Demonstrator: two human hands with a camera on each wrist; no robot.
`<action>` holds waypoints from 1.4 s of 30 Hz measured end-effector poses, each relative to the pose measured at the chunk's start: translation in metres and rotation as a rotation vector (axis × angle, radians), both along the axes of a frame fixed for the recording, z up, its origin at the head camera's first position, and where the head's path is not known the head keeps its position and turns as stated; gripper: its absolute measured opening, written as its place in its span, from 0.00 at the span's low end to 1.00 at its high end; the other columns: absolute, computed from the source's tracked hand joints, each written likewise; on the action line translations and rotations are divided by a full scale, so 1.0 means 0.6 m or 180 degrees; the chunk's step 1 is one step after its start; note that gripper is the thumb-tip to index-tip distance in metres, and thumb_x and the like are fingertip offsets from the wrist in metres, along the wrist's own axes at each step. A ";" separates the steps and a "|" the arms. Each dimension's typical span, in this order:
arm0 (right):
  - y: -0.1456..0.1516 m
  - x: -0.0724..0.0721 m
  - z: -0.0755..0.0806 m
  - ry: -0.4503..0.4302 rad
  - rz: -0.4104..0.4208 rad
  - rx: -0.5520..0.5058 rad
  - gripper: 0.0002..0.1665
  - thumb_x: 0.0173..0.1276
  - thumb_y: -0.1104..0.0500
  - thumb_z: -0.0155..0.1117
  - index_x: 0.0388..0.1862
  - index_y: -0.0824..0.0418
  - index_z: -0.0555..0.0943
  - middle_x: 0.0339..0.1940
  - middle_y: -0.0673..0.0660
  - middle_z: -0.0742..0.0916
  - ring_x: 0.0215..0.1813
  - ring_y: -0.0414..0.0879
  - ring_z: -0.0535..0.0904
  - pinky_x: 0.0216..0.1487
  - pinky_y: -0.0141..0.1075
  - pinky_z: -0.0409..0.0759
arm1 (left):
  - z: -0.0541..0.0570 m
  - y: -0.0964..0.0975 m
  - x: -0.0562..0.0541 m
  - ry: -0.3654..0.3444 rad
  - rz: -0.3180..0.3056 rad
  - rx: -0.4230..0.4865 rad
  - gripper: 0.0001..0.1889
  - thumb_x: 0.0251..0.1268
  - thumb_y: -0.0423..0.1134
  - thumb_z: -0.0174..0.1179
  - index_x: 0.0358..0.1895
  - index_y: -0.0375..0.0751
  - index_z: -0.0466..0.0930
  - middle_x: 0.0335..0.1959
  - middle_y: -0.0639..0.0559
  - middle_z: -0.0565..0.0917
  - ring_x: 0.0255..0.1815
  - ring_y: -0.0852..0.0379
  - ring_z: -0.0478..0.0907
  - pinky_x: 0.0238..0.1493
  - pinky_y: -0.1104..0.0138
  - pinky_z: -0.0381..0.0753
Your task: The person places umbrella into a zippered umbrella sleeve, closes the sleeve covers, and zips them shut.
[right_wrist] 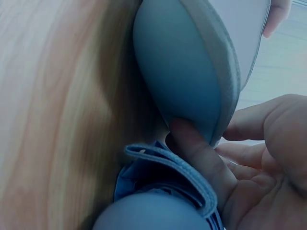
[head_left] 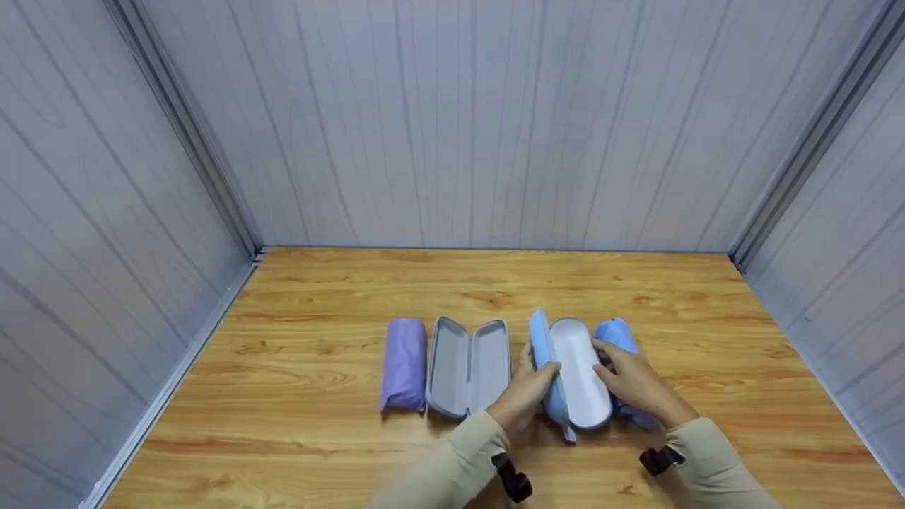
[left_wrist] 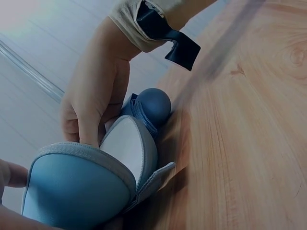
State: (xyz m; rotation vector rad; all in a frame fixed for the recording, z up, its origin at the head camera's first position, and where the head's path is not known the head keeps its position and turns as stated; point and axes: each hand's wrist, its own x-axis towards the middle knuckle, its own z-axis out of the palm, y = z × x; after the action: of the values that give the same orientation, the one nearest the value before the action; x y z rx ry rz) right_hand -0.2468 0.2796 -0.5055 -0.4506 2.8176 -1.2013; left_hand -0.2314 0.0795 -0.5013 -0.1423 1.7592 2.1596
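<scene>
A light blue hard-shell zip case (head_left: 581,375) stands unzipped on the table, its white inside facing up. My left hand (head_left: 522,394) grips the raised lid, thumb over its edge. On the other side my right hand (head_left: 634,382) pinches the wall of the base, thumb at the rim and fingers outside. Close beside the right hand lies a blue folded compact umbrella (head_left: 616,334), partly covered by that hand. The right wrist view shows its round end and fabric strap (right_wrist: 168,167). From the left wrist view, a zip-end tab (left_wrist: 156,181) sticks out of the case.
To the left of the blue case, a grey zip case (head_left: 488,357) lies spread open. Beside it is a purple fabric-covered bundle (head_left: 404,364). The wooden table (head_left: 297,339) is bounded by pale panel walls (head_left: 466,127) at the back and sides.
</scene>
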 end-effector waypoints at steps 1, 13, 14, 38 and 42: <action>0.000 0.000 -0.001 0.0014 0.0000 0.0006 0.31 0.74 0.70 0.56 0.72 0.77 0.63 0.59 0.78 0.79 0.52 0.64 0.82 0.49 0.51 0.84 | 0.000 -0.001 0.000 -0.0005 0.0007 -0.0007 0.43 0.70 0.39 0.56 0.81 0.41 0.39 0.78 0.31 0.48 0.74 0.34 0.55 0.69 0.38 0.60; 0.003 0.005 0.014 0.0118 -0.0088 -0.0105 0.28 0.73 0.67 0.59 0.70 0.74 0.68 0.54 0.73 0.83 0.47 0.60 0.84 0.47 0.49 0.85 | 0.002 -0.004 0.003 0.0081 0.0025 0.0013 0.42 0.71 0.37 0.55 0.81 0.38 0.39 0.78 0.29 0.48 0.75 0.33 0.53 0.72 0.41 0.56; 0.004 0.005 0.017 0.0143 -0.0104 -0.0077 0.28 0.74 0.66 0.59 0.70 0.73 0.69 0.53 0.72 0.84 0.48 0.60 0.84 0.47 0.50 0.84 | 0.001 -0.005 0.003 0.0070 0.0014 0.0030 0.43 0.71 0.37 0.55 0.81 0.38 0.38 0.78 0.29 0.48 0.75 0.32 0.53 0.71 0.40 0.56; 0.064 -0.008 0.026 -0.0140 -0.0676 0.0511 0.44 0.73 0.46 0.64 0.74 0.72 0.62 0.61 0.76 0.75 0.57 0.68 0.77 0.50 0.56 0.81 | 0.000 -0.007 0.004 -0.0045 0.0012 0.0083 0.43 0.69 0.37 0.58 0.81 0.42 0.41 0.78 0.33 0.50 0.75 0.33 0.54 0.70 0.38 0.56; 0.068 -0.011 0.014 -0.0301 -0.0589 0.0412 0.49 0.72 0.45 0.64 0.77 0.73 0.55 0.62 0.80 0.73 0.59 0.71 0.76 0.52 0.57 0.80 | 0.001 -0.007 0.003 -0.0076 0.0008 0.0071 0.43 0.69 0.37 0.58 0.81 0.43 0.41 0.78 0.33 0.49 0.74 0.33 0.54 0.70 0.37 0.56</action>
State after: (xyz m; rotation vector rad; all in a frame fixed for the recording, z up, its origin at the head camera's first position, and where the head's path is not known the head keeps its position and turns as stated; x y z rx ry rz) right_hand -0.2535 0.3205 -0.4973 -0.1247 2.8832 -1.0276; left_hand -0.2297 0.0752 -0.5005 -0.1642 1.7221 2.1694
